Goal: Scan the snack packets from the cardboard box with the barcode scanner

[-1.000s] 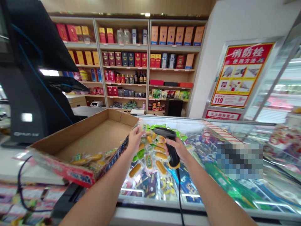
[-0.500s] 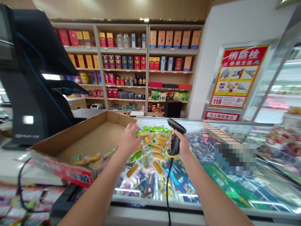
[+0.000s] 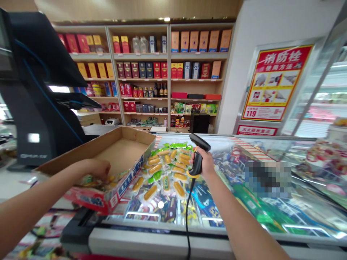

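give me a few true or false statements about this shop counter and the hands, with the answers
The right hand holds a barcode scanner: true.
The left hand is away from the cardboard box: false, it reaches into the box, at the packets there.
The scanner has no cord: false, a black cord hangs from it.
Snack packets lie spread on top of the freezer: true.
The wall poster is plain blue: false, it is red and yellow.

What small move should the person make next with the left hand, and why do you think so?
Probably the left hand should lift one wrapped yellow snack from the cardboard box toward the barcode scanner, because that hand is at those packs and the right hand holds the scanner.
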The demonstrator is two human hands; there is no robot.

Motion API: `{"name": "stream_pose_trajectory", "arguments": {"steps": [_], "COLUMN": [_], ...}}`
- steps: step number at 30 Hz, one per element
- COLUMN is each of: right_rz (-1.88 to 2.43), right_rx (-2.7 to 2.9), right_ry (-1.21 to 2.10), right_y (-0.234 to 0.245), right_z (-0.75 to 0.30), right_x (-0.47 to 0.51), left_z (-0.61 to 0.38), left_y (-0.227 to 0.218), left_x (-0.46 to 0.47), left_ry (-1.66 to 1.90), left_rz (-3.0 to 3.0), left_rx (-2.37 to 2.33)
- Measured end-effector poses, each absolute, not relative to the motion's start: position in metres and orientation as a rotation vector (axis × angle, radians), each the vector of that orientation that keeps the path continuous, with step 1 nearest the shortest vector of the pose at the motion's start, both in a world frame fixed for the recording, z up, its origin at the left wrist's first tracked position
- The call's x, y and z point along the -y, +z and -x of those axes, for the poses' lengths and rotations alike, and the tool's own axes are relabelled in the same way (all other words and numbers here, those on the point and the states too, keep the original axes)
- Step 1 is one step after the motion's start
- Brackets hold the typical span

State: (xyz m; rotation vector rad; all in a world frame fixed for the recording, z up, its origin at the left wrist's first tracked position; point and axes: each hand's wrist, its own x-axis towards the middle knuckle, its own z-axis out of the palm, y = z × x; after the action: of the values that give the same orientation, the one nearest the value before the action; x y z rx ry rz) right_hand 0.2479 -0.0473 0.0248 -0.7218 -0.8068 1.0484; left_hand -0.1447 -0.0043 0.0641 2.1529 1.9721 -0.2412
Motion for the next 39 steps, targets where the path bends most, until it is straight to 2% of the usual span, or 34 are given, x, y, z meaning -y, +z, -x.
{"name": "stream_pose_trajectory", "arguments": {"steps": [4, 11, 14, 17, 19, 22, 24, 27, 32, 39], "right_rz": [0.715, 0.723, 0.721, 0.715, 0.711, 0.726, 0.748, 0.759, 0.785, 0.825], "right_rx": [0.815, 0.812, 0.812, 0.831, 0.841, 0.841, 0.844, 0.867, 0.884, 1.003], "right_ry": [1.054, 1.052, 1.059, 1.059, 1.062, 1.067, 1.065, 1.068, 1.059, 1.143], "right_y": [0.024, 0.026, 0.025, 0.022, 0.020, 0.019, 0.019, 0.018, 0.018, 0.023], "right_z": [-0.247, -0.244, -0.244, -0.244, -0.244, -0.244, -0.244, -0.244, -0.243, -0.240], "right_x": [0.046, 0.048, 0.048, 0.046, 0.045, 0.045, 0.045, 0.045, 0.046, 0.054], "left_z": [0.143, 0.139, 0.137, 0.122, 0.103, 0.064, 0.034, -0.008, -0.050, -0.048], "left_y": [0.059, 0.059, 0.076, 0.105, 0.122, 0.130, 0.120, 0.092, 0.049, 0.020], "left_x": [0.002, -0.002, -0.004, 0.001, 0.010, 0.029, 0.036, 0.031, -0.003, -0.025], "left_ry": [-0.161, 0.303, 0.385, 0.653, 0.952, 1.263, 1.299, 1.254, 1.173, 1.345], "left_rz": [-2.141, -2.014, -2.124, -2.103, -1.876, -1.384, -1.133, -0.790, -0.455, -0.533], "left_rx": [-1.892, -1.841, -1.949, -1.982, -1.818, -1.252, -0.907, -0.653, -0.511, -0.483]}}
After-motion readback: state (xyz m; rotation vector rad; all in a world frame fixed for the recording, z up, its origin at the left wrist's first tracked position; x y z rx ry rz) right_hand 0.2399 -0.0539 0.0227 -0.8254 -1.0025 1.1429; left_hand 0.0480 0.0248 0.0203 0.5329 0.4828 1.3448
